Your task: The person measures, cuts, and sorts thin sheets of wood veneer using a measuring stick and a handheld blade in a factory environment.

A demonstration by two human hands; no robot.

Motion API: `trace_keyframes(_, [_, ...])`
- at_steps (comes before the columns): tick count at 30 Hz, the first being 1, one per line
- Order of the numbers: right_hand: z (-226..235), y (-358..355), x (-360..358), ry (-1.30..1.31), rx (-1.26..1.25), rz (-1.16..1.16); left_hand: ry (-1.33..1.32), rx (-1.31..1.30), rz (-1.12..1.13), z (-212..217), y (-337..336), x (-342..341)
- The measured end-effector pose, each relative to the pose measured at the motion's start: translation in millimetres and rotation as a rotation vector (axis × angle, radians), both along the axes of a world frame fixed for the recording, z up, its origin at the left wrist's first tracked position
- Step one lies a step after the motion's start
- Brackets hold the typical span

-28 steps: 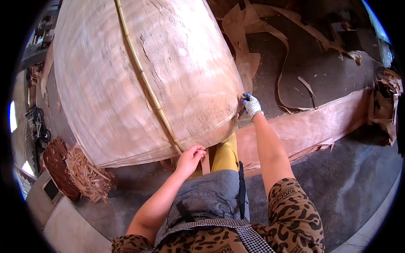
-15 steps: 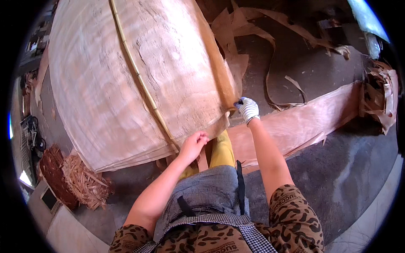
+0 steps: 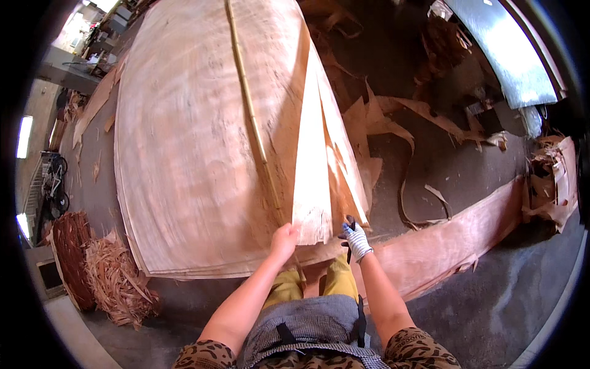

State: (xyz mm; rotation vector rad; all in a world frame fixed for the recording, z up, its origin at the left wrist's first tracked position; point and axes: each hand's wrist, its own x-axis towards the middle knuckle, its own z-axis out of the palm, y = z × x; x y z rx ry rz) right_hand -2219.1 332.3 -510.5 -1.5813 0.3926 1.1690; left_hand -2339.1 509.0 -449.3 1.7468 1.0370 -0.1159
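A tall stack of thin, pale wood veneer sheets lies before me. Along its right side the top veneer sheet is lifted and folded over, forming a long narrow flap. My left hand, bare, is closed on the near corner of this flap. My right hand wears a striped glove with dark fingertips. Its fingers are spread beside the stack's near right corner, holding nothing that I can see. A thin bamboo pole lies lengthwise on the stack, its near end close to my left hand.
A long veneer strip lies on the floor to the right, reaching a bundle of scraps. Torn veneer pieces litter the floor beyond the stack. A shredded bundle sits at the left. A bicycle stands farther left.
The stack's right edge has been raised and folded leftward into a flap. My left hand has taken its near corner. My right hand has come away from the edge, fingers spreading. The view has shifted.
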Motion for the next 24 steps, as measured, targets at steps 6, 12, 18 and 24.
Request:
trace_keyframes(6, [-10.0, 25.1, -18.2, -0.035, -0.144, -0.100, -0.232, -0.277, 0.276, 12.9, 18.8, -25.6])
trace_keyframes(12, [-54.1, 10.0, -119.1, -0.316, 0.321, 0.838, -0.142, -0.342, 0.472, 38.0, 104.2, -125.5])
trace_keyframes(18, [-13.3, 102.7, -216.1, -0.467, 0.182, 1.006, -0.021, -0.222, 0.581, 32.2, 173.1, -240.6])
trace_keyframes(24, [-15.4, 80.5, -231.8, -0.471, -0.231, 1.032, -0.015, -0.196, 0.657, 31.2, 195.8, -315.2])
